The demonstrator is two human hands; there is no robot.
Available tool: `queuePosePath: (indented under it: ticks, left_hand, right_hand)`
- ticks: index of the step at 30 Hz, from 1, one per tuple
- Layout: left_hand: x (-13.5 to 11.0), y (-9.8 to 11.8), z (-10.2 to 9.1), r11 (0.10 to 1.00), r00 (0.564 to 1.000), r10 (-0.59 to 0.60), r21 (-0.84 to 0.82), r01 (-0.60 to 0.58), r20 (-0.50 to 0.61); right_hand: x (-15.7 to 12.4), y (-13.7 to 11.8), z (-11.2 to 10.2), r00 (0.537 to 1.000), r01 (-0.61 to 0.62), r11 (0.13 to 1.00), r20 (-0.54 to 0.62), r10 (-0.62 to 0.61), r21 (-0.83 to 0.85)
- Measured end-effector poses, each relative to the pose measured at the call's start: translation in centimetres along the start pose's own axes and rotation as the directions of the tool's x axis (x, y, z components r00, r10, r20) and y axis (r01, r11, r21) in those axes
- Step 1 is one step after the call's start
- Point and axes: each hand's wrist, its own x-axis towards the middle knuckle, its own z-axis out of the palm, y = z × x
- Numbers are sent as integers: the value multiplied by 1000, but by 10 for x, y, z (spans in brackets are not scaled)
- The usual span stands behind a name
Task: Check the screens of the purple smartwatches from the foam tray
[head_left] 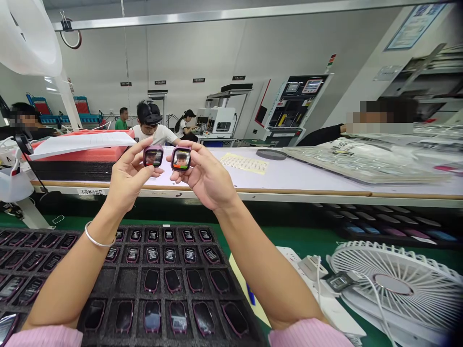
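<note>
My left hand point(129, 174) pinches a purple-cased smartwatch point(153, 157) between thumb and fingers, its lit screen facing me. A second smartwatch point(181, 159), also purple with a lit picture on its screen, is gripped in my right hand point(208, 174). Both watches are held up side by side, a small gap apart, in front of the white shelf. Below my forearms lies a black foam tray point(128, 281) with rows of square pockets. Most visible pockets hold a purple watch point(152, 315); some upper-row screens show white text, and a few pockets are bare.
A white shelf point(206, 185) crosses ahead, bearing a yellow label sheet point(246, 164), plastic-wrapped trays point(361, 159) and a red foam stack point(79, 149). On the right, a white fan point(394, 284) stands beside a power strip point(289, 255). Co-workers sit beyond the shelf.
</note>
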Motion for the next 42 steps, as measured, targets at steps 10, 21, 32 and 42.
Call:
queuePosePath:
  ticks: [10, 21, 32, 42]
  left_hand:
    - [-89, -21, -7, 884, 885, -465, -44, 465, 16]
    - [-155, -50, -5, 718, 719, -695, -60, 694, -14]
    - [-158, -52, -5, 693, 693, -720, -42, 720, -6]
    - [-159, -56, -7, 689, 689, -723, 36, 724, -47]
  right_hand:
    - [-83, 54, -5, 969, -243, 967, -28, 246, 72]
    - [-150, 108, -7, 891, -433, 880, -54, 451, 197]
    - [-154, 115, -8, 874, -437, 865, -109, 473, 248]
    - [-156, 119, -7, 848, -481, 838, -108, 520, 257]
